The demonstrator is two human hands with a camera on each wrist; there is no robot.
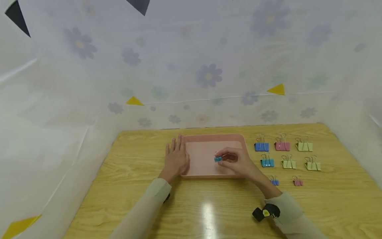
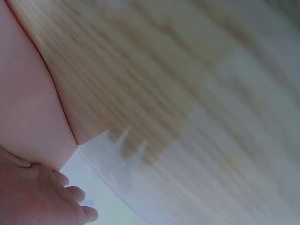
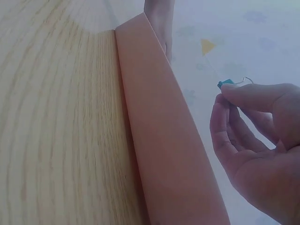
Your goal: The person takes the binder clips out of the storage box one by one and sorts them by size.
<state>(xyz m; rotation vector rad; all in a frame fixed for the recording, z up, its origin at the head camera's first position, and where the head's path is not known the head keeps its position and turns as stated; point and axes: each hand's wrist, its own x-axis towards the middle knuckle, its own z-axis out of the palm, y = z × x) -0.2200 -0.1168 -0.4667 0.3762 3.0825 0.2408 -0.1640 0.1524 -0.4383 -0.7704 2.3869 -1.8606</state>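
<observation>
Between thumb and fingertips my right hand (image 1: 238,161) pinches a small teal binder clip (image 1: 218,159) over the pink tray (image 1: 200,159). In the right wrist view the clip (image 3: 226,83) shows its teal body and a wire handle, held above the level of the tray wall (image 3: 159,126). My left hand (image 1: 176,158) lies with straight fingers along the tray's left rim. The left wrist view has that hand (image 2: 37,194) at the lower left, beside the tray's side (image 2: 28,93).
Right of the tray stand binder clips in rows: blue (image 1: 261,147), pink (image 1: 282,146) and pale yellow (image 1: 305,146) at the back. A teal clip (image 1: 267,162) and two pale yellow ones form the middle row; a small blue (image 1: 274,182) and a small pink clip (image 1: 297,182) sit in front.
</observation>
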